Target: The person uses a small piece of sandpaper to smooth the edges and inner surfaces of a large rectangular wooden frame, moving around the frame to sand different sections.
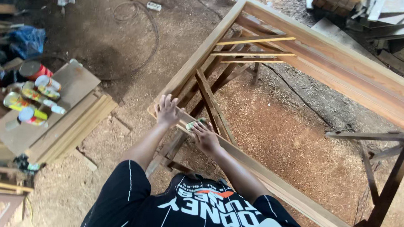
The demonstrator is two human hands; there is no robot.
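Note:
A large rectangular wooden frame (349, 65) lies across wooden trestles in front of me. My left hand (167, 110) rests flat with spread fingers on the frame's near left corner. Just to its right, my right hand (206, 136) presses a small greenish sanding pad (196, 123) against the frame's near rail (271, 180). Both forearms reach forward from my black shirt at the bottom of the view.
Sawdust covers the floor. Stacked boards (74, 126) at the left carry several spray cans and tins (34, 97). A dark trestle (385, 180) stands at the right. A cable loops across the floor (138, 15) at the top, near a blue bag (28, 40). Lumber scraps (374, 16) lie top right.

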